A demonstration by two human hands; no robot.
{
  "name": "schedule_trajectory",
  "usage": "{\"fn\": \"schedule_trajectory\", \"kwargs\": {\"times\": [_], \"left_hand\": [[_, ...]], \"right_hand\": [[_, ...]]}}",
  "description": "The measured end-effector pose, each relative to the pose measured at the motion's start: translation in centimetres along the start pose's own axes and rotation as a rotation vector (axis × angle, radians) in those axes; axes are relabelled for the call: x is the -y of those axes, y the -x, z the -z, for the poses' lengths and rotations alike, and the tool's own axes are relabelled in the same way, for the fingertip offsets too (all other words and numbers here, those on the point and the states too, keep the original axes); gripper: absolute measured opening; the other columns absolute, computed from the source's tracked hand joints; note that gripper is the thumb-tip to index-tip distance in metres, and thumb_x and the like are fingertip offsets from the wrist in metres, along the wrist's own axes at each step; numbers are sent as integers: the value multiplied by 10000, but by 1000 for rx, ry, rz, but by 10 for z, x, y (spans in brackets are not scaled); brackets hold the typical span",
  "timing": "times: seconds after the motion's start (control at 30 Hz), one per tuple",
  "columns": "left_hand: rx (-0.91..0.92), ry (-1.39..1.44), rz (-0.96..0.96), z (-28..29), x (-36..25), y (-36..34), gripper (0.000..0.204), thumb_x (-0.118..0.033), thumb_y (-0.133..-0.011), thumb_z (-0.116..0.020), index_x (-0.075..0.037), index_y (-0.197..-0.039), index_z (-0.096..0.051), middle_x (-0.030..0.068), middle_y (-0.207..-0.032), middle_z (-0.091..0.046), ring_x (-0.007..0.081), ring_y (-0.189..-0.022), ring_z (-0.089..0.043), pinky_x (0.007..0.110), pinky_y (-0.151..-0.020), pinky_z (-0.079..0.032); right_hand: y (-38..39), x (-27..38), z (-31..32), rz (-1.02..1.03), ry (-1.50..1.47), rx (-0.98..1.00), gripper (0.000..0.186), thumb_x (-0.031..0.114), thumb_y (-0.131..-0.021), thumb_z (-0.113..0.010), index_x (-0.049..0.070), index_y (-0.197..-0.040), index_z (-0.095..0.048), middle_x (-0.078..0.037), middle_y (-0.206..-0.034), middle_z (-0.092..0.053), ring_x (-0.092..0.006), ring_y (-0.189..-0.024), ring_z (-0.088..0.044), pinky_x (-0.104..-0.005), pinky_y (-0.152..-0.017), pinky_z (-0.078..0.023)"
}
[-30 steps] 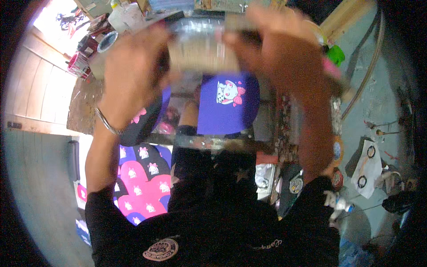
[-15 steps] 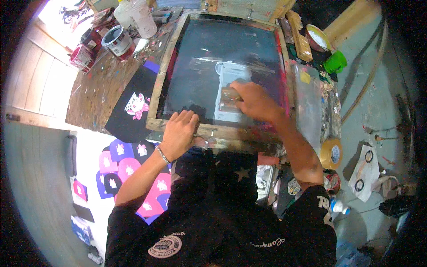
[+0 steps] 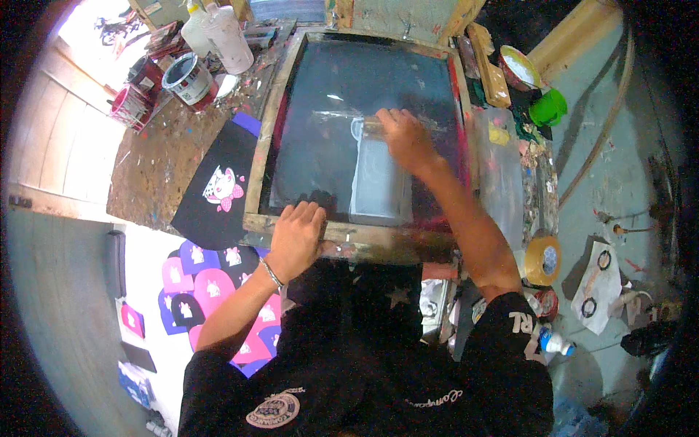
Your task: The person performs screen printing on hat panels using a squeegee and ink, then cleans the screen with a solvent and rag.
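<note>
A wood-framed printing screen (image 3: 257,166) lies flat on the bench, with a pale band of white ink (image 3: 378,197) on its dark mesh. My left hand (image 3: 297,237) grips the front-left of the frame, fingers curled over its edge. My right hand (image 3: 408,142) is closed on a wooden squeegee (image 3: 373,127), held on the mesh at the far end of the ink band. A black fabric piece (image 3: 200,215) with a pink and white cartoon print lies just left of the screen, a purple one partly showing under it.
Paint cans (image 3: 186,80) and plastic bottles (image 3: 226,51) stand at the back left of the bench (image 3: 138,175). Printed pink, purple and black pieces (image 3: 215,284) lie low at the left. A green cup (image 3: 546,109), a bowl (image 3: 517,69) and a tape roll (image 3: 542,258) sit at the right.
The screen, raised in both hands a second ago, is down over the purple printed piece. My right hand has pushed the squeegee from mid-screen toward the back since half a second ago.
</note>
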State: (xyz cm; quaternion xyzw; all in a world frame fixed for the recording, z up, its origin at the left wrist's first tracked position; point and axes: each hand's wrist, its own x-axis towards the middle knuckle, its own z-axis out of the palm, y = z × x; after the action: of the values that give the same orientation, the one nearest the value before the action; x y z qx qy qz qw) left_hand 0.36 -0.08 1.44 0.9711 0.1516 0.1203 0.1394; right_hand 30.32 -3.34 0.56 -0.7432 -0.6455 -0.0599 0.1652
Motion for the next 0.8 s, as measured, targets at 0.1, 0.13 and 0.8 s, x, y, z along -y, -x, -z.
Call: {"fn": "schedule_trajectory", "kwargs": {"times": [0.1, 0.13, 0.8], "left_hand": [[4, 19, 1, -11, 4, 2, 451, -245, -634, -827, -39, -934, -560, 97, -907, -565, 286, -893, -563, 396, -761, -422], [2, 22, 5, -13, 4, 3, 451, -245, -634, -827, -39, -934, -560, 97, -907, -565, 286, -893, -563, 396, -761, -422], [10, 33, 14, -17, 7, 4, 490, -245, -615, -842, -50, -942, -533, 105, -909, -536, 297, -890, -538, 411, -755, -408]], "right_hand": [[-12, -16, 5, -120, -165, 87, 289, 36, -845, -538, 42, -1132, -568, -212, -1035, -653, -428, -1011, -603, -496, -855, -501], [-16, -19, 6, -117, -163, 91, 289, 36, -845, -538, 42, -1132, -568, -212, -1035, -653, -428, -1011, -603, -496, -855, -501], [-9, -18, 3, -59, -176, -24, 308, 74, -831, -579, 20, -1135, -565, -221, -1045, -655, -419, -1001, -616, -522, -858, -485]]}}
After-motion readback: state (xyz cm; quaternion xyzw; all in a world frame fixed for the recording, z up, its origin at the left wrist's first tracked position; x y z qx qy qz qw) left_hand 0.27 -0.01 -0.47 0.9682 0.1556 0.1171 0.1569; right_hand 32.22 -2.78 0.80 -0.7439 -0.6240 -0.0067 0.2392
